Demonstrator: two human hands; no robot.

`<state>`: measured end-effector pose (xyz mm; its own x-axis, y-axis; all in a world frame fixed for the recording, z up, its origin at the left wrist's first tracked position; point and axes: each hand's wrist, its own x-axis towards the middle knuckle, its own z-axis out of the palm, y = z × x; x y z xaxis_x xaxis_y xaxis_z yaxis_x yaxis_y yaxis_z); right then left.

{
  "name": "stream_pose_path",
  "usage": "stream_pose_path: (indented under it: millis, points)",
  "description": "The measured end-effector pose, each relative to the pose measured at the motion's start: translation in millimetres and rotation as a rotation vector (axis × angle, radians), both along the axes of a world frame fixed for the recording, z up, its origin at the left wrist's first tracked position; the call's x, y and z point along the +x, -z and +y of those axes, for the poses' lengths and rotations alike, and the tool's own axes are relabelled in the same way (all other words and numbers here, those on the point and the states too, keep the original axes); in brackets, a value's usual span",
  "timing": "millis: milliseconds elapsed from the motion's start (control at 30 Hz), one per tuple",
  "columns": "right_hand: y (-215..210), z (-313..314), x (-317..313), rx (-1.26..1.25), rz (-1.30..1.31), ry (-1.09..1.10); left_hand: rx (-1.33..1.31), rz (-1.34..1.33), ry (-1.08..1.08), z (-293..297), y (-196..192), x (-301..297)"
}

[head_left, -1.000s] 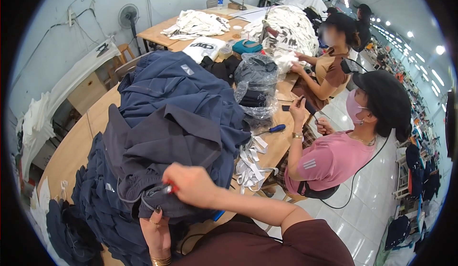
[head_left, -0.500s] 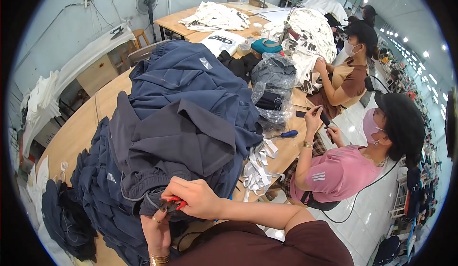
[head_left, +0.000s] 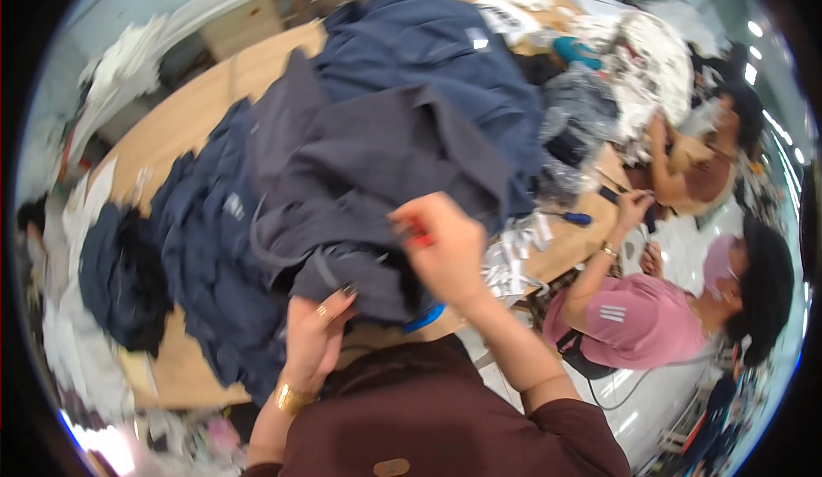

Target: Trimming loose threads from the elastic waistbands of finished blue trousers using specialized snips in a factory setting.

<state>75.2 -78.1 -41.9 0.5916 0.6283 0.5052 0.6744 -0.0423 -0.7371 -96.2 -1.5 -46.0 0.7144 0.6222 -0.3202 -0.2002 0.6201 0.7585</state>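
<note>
A dark grey garment (head_left: 377, 143) with a gathered elastic waistband lies on top of the navy garments. My left hand (head_left: 315, 327) is closed on the edge of this waistband, thumb on top. A light grey cord (head_left: 324, 270) shows on the cloth just above the thumb. Over the garment, to the right of my left hand, my right hand (head_left: 445, 246) is closed round small red-handled snips (head_left: 418, 232). Motion smears the snips, and their blades do not show clearly.
Heaped navy garments (head_left: 428, 40) cover much of the wooden table (head_left: 193, 113). To the right are white straps (head_left: 514, 259), a blue-handled tool (head_left: 575, 217) and a plastic-wrapped bundle (head_left: 578, 122). A co-worker in pink (head_left: 638, 323) and another in brown (head_left: 702, 177) sit along that side.
My right hand has lifted with the snips away from my left hand, up and to the right. The left hand now pinches the waistband edge in plain sight. The whole view has shifted.
</note>
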Motion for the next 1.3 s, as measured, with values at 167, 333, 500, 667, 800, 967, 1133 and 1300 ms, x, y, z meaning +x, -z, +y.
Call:
stream_pose_path:
  millis: [167,333,500,667,800,967,1133,1300]
  points:
    - [-25.9,-23.8,-15.6,-0.184,0.170,-0.130,-0.041,-0.009,0.014,-0.6,-10.0,-6.6]
    - [-16.8,-34.7,-34.4,-0.122,0.031,-0.240,-0.056,-0.084,0.080,2.0,-15.8,-10.4]
    - [-24.5,-32.7,-39.8,-0.169,-0.054,-0.225,-0.070,-0.095,0.083,3.8,-17.6,-15.2]
    - [-30.7,-30.3,-41.8,-0.170,-0.130,-0.206,-0.083,-0.110,0.095,3.3,-18.2,-14.8]
    - [-31.1,-29.2,-44.7,-0.161,-0.187,-0.150,-0.093,-0.068,0.117,3.8,-15.2,-17.2]
    - [-28.7,-32.1,-45.5,-0.032,-0.020,-0.172,-0.052,-0.054,0.031,2.5,-8.6,-20.6]
    - [-7.2,-25.4,-55.7,-0.061,-0.145,-0.225,-0.020,-0.085,0.023,4.9,-3.8,-18.3]
    - [4.2,-22.2,-42.5,0.055,0.018,-0.184,-0.059,-0.086,-0.076,7.4,-0.1,-19.3]
